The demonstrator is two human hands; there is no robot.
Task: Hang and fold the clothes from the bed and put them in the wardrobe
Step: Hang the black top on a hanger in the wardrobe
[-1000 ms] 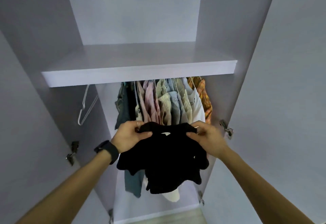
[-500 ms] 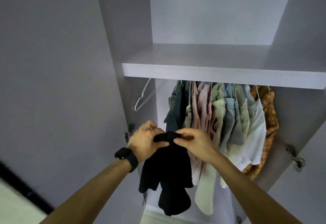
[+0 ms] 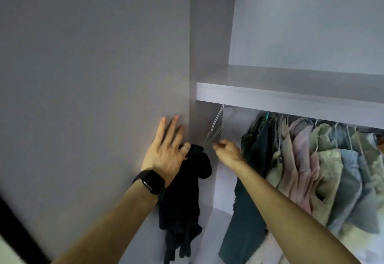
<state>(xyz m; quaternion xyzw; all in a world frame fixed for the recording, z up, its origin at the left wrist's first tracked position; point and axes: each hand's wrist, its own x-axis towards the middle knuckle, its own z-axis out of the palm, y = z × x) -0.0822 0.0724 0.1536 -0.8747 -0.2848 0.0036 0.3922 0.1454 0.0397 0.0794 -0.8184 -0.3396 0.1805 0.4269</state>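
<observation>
A black garment [image 3: 182,191] hangs bunched from my left hand [image 3: 168,153]. The ring finger and thumb grip its top, while the other fingers lie straight against the wardrobe's left door [image 3: 93,97]. My right hand [image 3: 226,152] reaches into the wardrobe with its fingers curled. Its fingertips are right beside the lower end of an empty wire hanger [image 3: 215,127] that hangs tilted under the shelf. I cannot tell whether they touch it.
A white shelf [image 3: 291,99] spans the wardrobe above the rail. Several shirts and tops [image 3: 311,159] hang packed together on the right. Dark green trousers [image 3: 245,222] hang nearest my right forearm. A gap lies between the empty hanger and these clothes.
My view swung left. My right hand let go of the black garment and moved up to the empty hanger. My left hand carried the garment left against the door.
</observation>
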